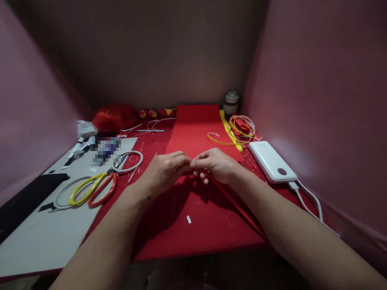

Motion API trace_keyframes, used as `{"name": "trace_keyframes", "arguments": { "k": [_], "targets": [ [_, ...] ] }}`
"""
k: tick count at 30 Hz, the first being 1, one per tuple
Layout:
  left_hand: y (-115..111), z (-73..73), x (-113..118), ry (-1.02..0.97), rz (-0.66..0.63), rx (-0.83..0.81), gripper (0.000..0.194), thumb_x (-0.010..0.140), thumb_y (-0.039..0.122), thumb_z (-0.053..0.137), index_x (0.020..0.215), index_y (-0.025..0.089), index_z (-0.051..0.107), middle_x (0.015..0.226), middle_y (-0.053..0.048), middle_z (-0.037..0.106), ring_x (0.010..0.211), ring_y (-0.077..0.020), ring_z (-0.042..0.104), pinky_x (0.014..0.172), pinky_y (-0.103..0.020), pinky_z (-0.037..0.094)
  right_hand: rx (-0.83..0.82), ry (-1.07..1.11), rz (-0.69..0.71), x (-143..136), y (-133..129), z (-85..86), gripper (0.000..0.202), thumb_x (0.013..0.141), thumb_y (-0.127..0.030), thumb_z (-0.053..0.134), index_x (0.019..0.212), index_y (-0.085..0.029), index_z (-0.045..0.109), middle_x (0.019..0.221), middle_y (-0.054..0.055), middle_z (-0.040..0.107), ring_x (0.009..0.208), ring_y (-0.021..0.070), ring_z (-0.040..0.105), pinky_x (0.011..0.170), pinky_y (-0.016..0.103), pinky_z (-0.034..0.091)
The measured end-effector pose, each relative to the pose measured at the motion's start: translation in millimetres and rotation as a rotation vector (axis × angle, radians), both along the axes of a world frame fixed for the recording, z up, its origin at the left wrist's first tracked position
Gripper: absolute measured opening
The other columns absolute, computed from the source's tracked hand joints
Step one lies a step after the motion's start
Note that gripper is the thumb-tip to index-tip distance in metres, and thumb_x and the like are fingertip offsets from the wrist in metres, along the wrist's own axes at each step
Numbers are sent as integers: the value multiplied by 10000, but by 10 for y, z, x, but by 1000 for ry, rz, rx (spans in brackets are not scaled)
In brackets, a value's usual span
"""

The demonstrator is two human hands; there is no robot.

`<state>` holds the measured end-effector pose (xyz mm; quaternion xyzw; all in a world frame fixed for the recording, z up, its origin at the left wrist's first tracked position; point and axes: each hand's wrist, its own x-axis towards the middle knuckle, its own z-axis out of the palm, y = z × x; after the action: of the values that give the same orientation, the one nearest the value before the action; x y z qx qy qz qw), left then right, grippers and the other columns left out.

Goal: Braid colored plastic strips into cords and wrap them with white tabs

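Observation:
My left hand [165, 169] and my right hand [217, 164] meet over the middle of the red-covered table, fingertips pinched together. Between them they grip the end of a long narrow red strip [238, 205]. It runs from under my right hand down to the table's front edge on the right. The pinched end is mostly hidden by my fingers. Just beyond my hands lies a red sheet [196, 127], partly over a yellow sheet [226, 125]. A curled yellow strip [222, 143] rests across the red sheet. Nearer me is a small white scrap [189, 219].
On the left, scissors [90, 189] with yellow and red handles lie on a pale board [36, 251] beside a black object [27, 201]. A white power bank [269, 161] with a cable sits right. A red bag [114, 117], small red-and-yellow figures [152, 113] and a jar [231, 102] stand behind.

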<state>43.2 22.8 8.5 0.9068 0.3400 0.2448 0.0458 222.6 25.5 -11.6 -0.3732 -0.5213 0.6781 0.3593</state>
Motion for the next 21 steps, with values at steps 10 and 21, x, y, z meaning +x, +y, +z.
{"name": "trace_keyframes", "arguments": {
  "k": [10,21],
  "targets": [
    [-50,114,-52,-101,-11,27,137,835,216,551,779,140,650,661,-16,653,558,-88,571,529,-170,405,-97,81,70,24,-26,78,169,655,-224,727,690,-84,639,547,2,591,383,45,471,334,159,411],
    [-109,201,-46,-457,-34,-456,127,781,251,630,797,130,667,630,-19,614,512,-90,523,483,-189,424,-156,172,125,25,-55,115,190,654,-243,735,700,-90,632,536,-12,593,372,35,447,336,156,408]
  ]
}}
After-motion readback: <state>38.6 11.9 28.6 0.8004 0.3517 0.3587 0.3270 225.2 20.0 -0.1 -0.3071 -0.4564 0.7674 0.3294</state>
